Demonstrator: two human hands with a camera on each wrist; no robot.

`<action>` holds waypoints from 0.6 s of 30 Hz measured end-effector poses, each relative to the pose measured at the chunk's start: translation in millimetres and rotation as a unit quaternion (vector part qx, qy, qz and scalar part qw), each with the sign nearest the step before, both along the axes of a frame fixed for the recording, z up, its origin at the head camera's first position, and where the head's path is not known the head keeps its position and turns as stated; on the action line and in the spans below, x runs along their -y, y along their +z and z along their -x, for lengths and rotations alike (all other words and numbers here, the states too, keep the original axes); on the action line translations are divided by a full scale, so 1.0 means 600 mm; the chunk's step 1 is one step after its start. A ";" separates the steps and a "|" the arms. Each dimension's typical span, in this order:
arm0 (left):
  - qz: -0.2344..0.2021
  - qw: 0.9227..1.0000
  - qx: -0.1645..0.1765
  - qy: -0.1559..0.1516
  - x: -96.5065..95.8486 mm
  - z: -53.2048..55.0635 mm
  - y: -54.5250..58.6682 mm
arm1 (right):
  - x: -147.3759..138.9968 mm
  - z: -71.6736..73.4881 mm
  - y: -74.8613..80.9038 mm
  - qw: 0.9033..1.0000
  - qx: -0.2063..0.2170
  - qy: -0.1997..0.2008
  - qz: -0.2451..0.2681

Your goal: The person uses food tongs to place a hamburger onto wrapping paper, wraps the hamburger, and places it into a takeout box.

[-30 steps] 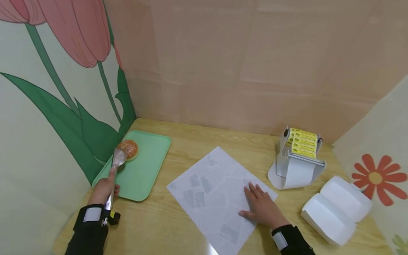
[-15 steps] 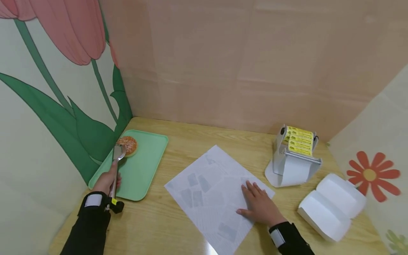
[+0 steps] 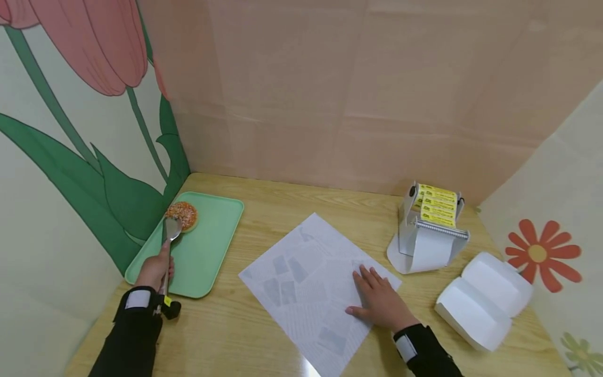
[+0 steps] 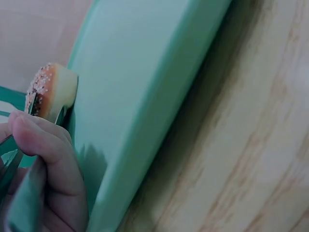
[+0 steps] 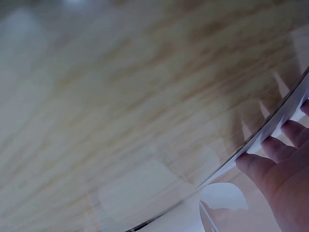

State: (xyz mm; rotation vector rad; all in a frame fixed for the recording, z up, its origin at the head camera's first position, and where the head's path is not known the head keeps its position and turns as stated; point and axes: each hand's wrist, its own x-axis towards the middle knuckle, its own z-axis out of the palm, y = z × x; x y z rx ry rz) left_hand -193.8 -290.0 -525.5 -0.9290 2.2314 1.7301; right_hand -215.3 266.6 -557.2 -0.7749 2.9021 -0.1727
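Metal food tongs (image 3: 172, 229) are gripped in my left hand (image 3: 154, 271), over the left side of a green tray (image 3: 207, 246). The tongs' ends lie at the near side of a round bun (image 3: 182, 216) with a browned, white-sprinkled top. In the left wrist view the two tong tips stand by the bun (image 4: 52, 92), one on each side of its lower part; whether they squeeze it is unclear. My right hand (image 3: 380, 303) rests with fingers spread on a sheet of printed paper (image 3: 306, 277), near its right corner.
A label dispenser (image 3: 431, 228) with a yellow-printed roll stands at the back right. Closer to me is an opened white foam box (image 3: 485, 301). Wall coverings bound the wooden table (image 3: 226, 335) at the back and sides.
The whole view has shifted slightly. My left wrist has moved a little forward and the tongs have turned slightly beside the bun. My right hand stays on the paper.
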 end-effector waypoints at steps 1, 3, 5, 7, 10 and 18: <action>0.000 1.000 -0.003 0.001 -0.002 0.000 -0.001 | -0.002 -0.001 0.001 1.000 0.001 -0.001 -0.001; -0.001 1.000 -0.009 0.003 -0.008 -0.001 -0.001 | -0.005 -0.004 0.001 1.000 0.002 -0.004 -0.001; -0.005 1.000 -0.014 0.001 -0.015 -0.005 0.003 | -0.009 -0.006 0.002 1.000 0.005 -0.007 -0.001; -0.008 1.000 -0.024 -0.005 -0.024 -0.011 0.008 | -0.011 -0.008 0.002 1.000 0.008 -0.010 0.001; -0.015 0.999 -0.042 -0.022 -0.042 -0.024 0.022 | -0.012 -0.009 0.003 1.000 0.012 -0.014 0.001; -0.051 0.991 -0.093 -0.085 -0.143 -0.053 0.052 | 0.007 -0.006 0.020 0.999 0.022 -0.020 0.017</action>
